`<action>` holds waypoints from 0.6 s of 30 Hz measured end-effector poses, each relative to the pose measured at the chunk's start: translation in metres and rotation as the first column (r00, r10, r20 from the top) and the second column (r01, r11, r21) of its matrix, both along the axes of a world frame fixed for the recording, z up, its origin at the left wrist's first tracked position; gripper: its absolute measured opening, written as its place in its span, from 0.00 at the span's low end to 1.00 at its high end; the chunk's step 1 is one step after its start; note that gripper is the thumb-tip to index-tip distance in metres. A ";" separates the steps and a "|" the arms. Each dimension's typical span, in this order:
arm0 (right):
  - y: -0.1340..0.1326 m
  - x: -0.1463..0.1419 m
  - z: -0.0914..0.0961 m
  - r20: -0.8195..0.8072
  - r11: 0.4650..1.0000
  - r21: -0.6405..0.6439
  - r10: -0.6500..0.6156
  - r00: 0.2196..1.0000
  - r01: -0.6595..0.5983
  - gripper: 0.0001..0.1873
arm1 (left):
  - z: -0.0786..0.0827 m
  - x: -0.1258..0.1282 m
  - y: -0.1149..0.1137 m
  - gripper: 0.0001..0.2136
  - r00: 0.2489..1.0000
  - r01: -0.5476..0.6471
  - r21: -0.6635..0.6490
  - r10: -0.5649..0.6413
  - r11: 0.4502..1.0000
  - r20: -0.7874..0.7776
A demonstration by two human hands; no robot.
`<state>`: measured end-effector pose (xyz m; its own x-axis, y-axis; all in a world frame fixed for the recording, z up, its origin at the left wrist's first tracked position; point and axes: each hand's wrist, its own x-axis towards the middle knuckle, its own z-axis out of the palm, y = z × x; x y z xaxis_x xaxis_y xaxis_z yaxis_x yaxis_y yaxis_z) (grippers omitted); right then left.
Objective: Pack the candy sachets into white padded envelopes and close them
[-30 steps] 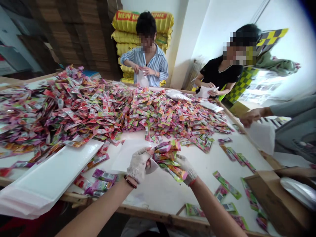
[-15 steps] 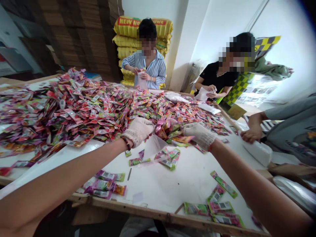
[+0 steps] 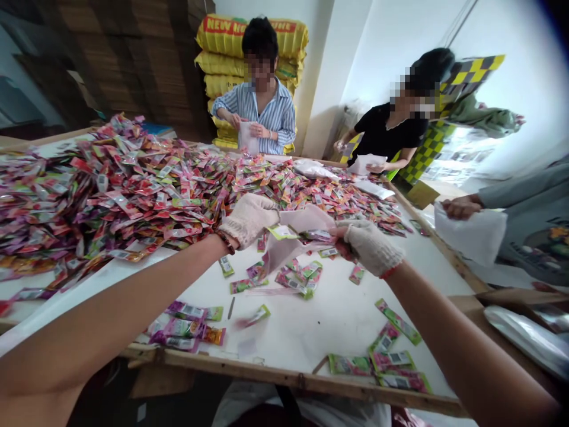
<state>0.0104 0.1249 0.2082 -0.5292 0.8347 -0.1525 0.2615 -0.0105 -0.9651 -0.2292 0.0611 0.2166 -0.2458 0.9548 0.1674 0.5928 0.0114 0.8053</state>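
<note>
My left hand (image 3: 251,219), in a white knitted glove, is closed on the left edge of a translucent plastic bag (image 3: 306,218). The bag hangs tilted above the table, its mouth spread. A green-edged candy packet (image 3: 283,232) and a purple one (image 3: 316,235) lie across the opening. At the bag's right edge my gloved right hand (image 3: 368,246) is closed, with bare fingertips showing; it seems to pinch the bag's rim. Several loose packets (image 3: 302,277) lie beneath the bag. One blurred packet (image 3: 255,317) is nearer to me.
A large heap of packets (image 3: 133,184) covers the table's far left and middle. Packets (image 3: 395,359) lie by the wooden front edge (image 3: 302,379). Two people stand across the table with bags; another person's hand (image 3: 462,207) holds a white bag (image 3: 471,234) at right.
The bunch of packets at my right hand has left it, and that hand is now at the bag's edge. The bag's mouth has widened. A blurred packet has appeared near the front.
</note>
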 end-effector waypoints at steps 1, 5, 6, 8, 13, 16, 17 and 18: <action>-0.002 0.004 -0.003 -0.053 1.000 0.018 0.010 0.999 -0.009 0.13 | -0.001 0.001 0.001 0.10 0.998 0.012 0.042 -0.009 0.999 -0.058; -0.021 0.013 -0.027 -0.135 1.000 0.022 -0.009 0.991 0.012 0.17 | 0.005 -0.002 0.012 0.09 0.971 -0.055 0.049 0.064 0.997 -0.231; -0.029 0.011 -0.038 -0.072 0.999 0.054 0.001 0.997 0.003 0.17 | 0.009 -0.004 0.016 0.09 0.962 -0.073 0.064 0.087 0.995 -0.259; -0.050 -0.002 -0.068 0.127 0.981 0.149 0.103 0.987 -0.122 0.15 | 0.017 -0.011 0.023 0.11 0.913 -0.078 0.098 0.111 0.992 -0.392; -0.099 -0.058 -0.143 0.602 0.615 0.415 0.366 0.709 -0.670 0.13 | 0.033 -0.029 0.026 0.08 0.728 -0.115 0.109 0.158 0.987 -0.667; -0.102 -0.076 -0.162 0.850 0.470 0.361 0.189 0.492 -0.805 0.14 | 0.037 -0.034 0.013 0.13 0.665 -0.160 0.135 0.208 0.978 -0.717; -0.100 -0.077 -0.164 0.878 0.459 0.341 0.157 0.452 -0.821 0.12 | 0.037 -0.034 0.007 0.14 0.644 -0.170 0.124 0.206 0.978 -0.737; -0.098 -0.078 -0.165 0.882 0.444 0.346 0.146 0.448 -0.827 0.11 | 0.036 -0.035 0.003 0.14 0.629 -0.178 0.100 0.191 0.979 -0.753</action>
<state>-0.0674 0.0273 0.0429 -0.8746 0.4283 -0.2270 0.4553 0.8866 -0.0813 -0.2637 0.0637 0.2529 -0.1975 0.8995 0.3897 0.9803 0.1815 0.0779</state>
